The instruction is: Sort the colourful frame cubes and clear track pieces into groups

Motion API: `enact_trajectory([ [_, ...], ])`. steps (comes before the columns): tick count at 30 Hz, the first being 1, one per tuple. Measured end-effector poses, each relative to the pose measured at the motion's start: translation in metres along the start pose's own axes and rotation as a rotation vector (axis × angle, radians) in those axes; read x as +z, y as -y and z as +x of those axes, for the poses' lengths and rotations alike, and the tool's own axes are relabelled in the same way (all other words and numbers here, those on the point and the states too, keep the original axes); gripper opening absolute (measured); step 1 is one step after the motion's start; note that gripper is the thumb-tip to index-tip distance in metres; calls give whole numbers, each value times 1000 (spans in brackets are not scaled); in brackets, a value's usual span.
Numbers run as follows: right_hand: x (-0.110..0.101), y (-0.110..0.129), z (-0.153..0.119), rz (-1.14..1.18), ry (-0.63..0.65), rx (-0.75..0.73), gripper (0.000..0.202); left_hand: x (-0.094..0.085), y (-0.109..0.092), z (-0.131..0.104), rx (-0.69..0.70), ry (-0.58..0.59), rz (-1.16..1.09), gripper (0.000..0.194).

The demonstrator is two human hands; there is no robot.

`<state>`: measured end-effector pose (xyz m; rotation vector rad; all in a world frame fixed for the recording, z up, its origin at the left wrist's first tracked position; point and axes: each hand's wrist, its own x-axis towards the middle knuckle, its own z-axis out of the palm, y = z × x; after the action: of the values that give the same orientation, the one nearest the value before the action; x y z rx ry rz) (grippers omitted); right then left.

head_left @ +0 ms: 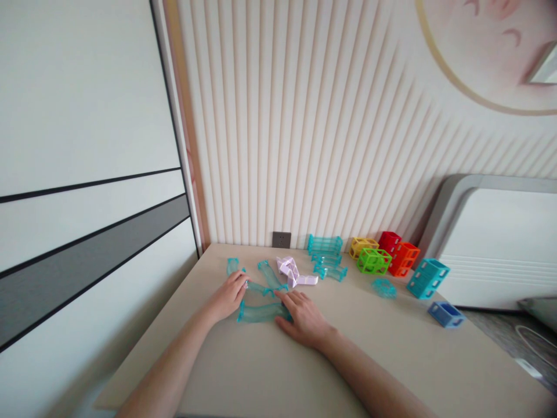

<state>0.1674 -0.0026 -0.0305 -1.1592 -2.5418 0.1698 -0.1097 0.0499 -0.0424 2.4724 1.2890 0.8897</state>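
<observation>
Translucent teal track pieces lie on the table in front of me. My left hand has its fingers closed on the left end of a curved teal track piece. My right hand is around the right end of the nearest teal track piece, thumb in front and fingers over the far side. Its index finger reaches toward the right end of the curved piece. Beyond them lie another teal track piece and a short one, partly behind my left hand. My fingers hide the pieces' gripped ends.
A lilac and white folding snake puzzle lies just beyond my right hand. Several teal tracks stand by the wall. To the right are a green block frame, an orange one, a teal one and a blue one.
</observation>
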Motion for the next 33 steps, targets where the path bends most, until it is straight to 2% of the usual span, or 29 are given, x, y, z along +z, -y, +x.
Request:
enact_trajectory([
  [8, 1, -5, 1, 19, 15, 140, 71, -1, 1, 0, 2, 73, -10, 26],
  [16, 5, -10, 1, 8, -27, 164, 59, -4, -5, 1, -40, 82, -21, 26],
  [23, 4, -9, 1, 27, -36, 170, 48, -1, -2, 1, -68, 58, -14, 24],
  [33, 0, -6, 1, -3, -25, 175, 44, -1, -5, 2, -104, 29, 4, 23],
])
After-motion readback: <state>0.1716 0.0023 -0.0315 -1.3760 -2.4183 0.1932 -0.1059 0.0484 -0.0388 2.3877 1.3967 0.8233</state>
